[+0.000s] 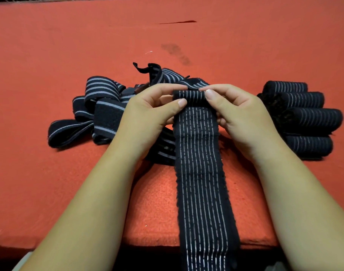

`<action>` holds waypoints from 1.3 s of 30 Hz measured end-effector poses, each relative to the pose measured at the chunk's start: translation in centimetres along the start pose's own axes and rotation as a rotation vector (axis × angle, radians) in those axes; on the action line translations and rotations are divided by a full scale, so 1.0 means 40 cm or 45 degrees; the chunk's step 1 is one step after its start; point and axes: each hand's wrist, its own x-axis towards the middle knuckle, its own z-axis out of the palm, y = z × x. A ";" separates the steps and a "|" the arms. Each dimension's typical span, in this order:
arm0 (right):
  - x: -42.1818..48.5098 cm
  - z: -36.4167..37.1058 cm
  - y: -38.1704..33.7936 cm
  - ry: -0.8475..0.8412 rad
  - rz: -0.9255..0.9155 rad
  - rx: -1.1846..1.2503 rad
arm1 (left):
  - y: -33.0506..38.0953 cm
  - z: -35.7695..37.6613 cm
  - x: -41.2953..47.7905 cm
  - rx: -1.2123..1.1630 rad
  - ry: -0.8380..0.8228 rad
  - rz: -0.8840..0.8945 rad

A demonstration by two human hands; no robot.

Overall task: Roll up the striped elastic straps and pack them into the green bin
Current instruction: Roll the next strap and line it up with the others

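"Black elastic with pale stripes. Where is the strap (201,173) just now?"

"Flat on the red cloth (69,45). It runs from the near edge of the table away from the person, and its far end is wound into a small roll (188,96). The left hand (147,112) pinches the roll's left end between thumb and fingers. The right hand (238,111) pinches the right end the same way."

"So what makes the rolling go well?"

"Even pressure from both thumbs, I'd say, so the roll turns straight along the stripes and doesn't cone out at one side. A light pull on the flat length would take out the slack, since elastic wound loose tends to spring open."

"And the edges?"

"Line each turn up with the one under it. The stripes make a handy guide."

"Anything in the way?"

"A heap of loose straps (100,106) lies just beyond the hands and to their left. Whether it touches the roll, I cannot tell, but it could snag. To the right, finished rolls (304,118) lie stacked, apart from the work."

"And the green bin?"

"Not in view. Packing looks like a later step."
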 end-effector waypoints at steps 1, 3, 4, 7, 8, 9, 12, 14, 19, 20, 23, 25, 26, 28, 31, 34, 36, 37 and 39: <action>0.000 -0.001 0.001 -0.001 -0.010 0.030 | -0.002 0.001 0.002 0.011 0.016 -0.017; 0.000 -0.006 0.003 -0.006 -0.027 0.076 | -0.004 0.001 0.003 0.021 0.061 -0.059; 0.000 -0.008 0.004 -0.009 -0.031 0.082 | -0.005 0.002 0.003 0.017 0.082 -0.076; 0.002 -0.010 0.006 -0.028 -0.012 0.108 | -0.006 0.001 0.005 -0.019 0.098 -0.074; 0.003 -0.010 0.008 -0.034 0.002 0.114 | -0.005 0.000 0.005 -0.032 0.096 -0.062; 0.004 -0.008 0.009 -0.041 0.014 0.116 | -0.005 -0.001 0.006 -0.045 0.094 -0.046; 0.004 -0.006 0.013 -0.074 0.006 0.072 | -0.007 -0.009 0.009 -0.067 0.107 -0.025; 0.005 -0.005 0.017 -0.078 -0.005 0.051 | -0.009 -0.012 0.010 -0.064 0.140 -0.021; 0.004 -0.009 0.009 -0.033 0.007 0.007 | -0.012 0.000 0.008 -0.041 0.144 -0.026; 0.004 -0.010 0.007 -0.036 0.005 0.015 | -0.011 0.003 0.006 -0.037 0.138 -0.021; 0.002 -0.008 0.005 -0.067 0.010 0.030 | -0.005 0.005 0.004 0.013 0.146 0.020; 0.001 -0.007 0.002 -0.079 0.014 0.026 | -0.001 0.002 0.002 0.019 0.142 0.033; 0.000 -0.006 0.001 -0.073 0.009 0.018 | 0.001 0.002 0.001 0.020 0.132 0.034; 0.000 -0.006 0.000 -0.040 -0.020 0.010 | 0.002 0.003 0.001 0.028 0.118 0.029; 0.001 -0.009 0.003 -0.028 -0.028 0.017 | 0.003 0.009 0.002 0.021 0.132 -0.002; -0.002 -0.010 0.005 -0.044 -0.020 0.037 | 0.001 0.011 0.001 -0.001 0.139 -0.028; -0.003 -0.011 0.008 -0.048 -0.017 0.065 | -0.003 0.008 0.004 -0.020 0.148 -0.016; -0.002 -0.010 0.007 -0.046 -0.017 0.081 | -0.003 0.008 0.006 -0.048 0.160 -0.014; 0.002 -0.008 0.004 -0.033 0.000 0.071 | 0.001 0.005 0.006 -0.076 0.181 -0.022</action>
